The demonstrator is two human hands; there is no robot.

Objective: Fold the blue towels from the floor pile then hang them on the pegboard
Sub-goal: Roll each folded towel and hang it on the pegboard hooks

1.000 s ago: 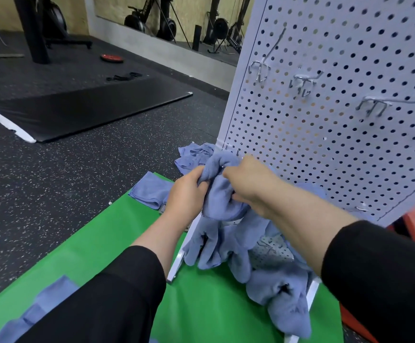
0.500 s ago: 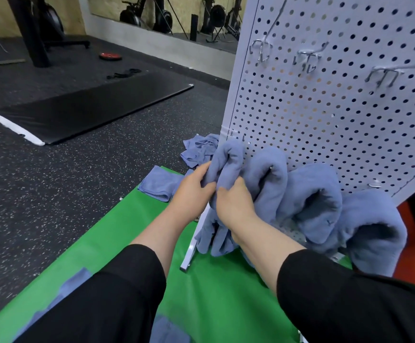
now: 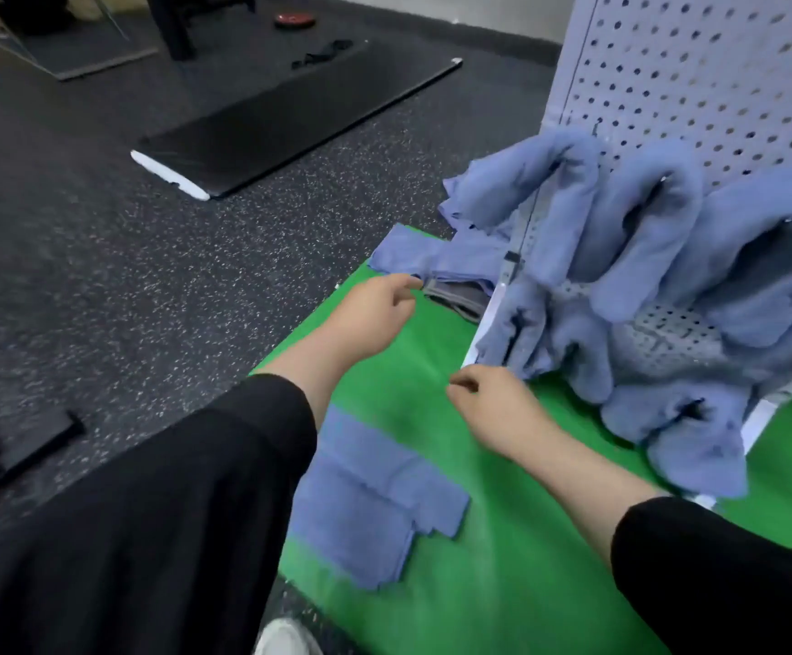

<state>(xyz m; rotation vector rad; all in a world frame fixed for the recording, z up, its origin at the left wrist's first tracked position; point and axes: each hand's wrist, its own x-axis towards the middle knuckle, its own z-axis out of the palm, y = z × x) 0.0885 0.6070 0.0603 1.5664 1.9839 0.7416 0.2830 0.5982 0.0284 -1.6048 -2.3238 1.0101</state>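
— Several blue towels [image 3: 644, 238] draped over the pegs of the white pegboard [image 3: 715, 87], far right, bunched and hanging in loops down to the green mat [image 3: 502, 583].

— And both hands off them?

— Off them, yes. Left hand [image 3: 375, 309] out over the far edge of the mat, fingers loosely curled, gripping nothing, fingertips just beside a flat blue towel [image 3: 413, 252] lying at the mat's far corner (something grey tucked under it, too blurred to name).

— Right hand?

— Right hand [image 3: 493, 399] lower and nearer, hovering above the green, fingers relaxed and slightly bent, holding nothing, close to the pegboard's white foot [image 3: 483, 333] but apart from it.

— Anything nearer in?

— Folded blue towels [image 3: 375, 503] stacked flat on the near left part of the mat, partly under the black left sleeve [image 3: 148, 536]. Right sleeve [image 3: 715, 583] black too, bottom right.

— And beyond?

— Speckled dark rubber floor [image 3: 148, 276] to the left, a long black mat [image 3: 290, 120] with a white end lying far off, a red disc [image 3: 294, 20] farther still.
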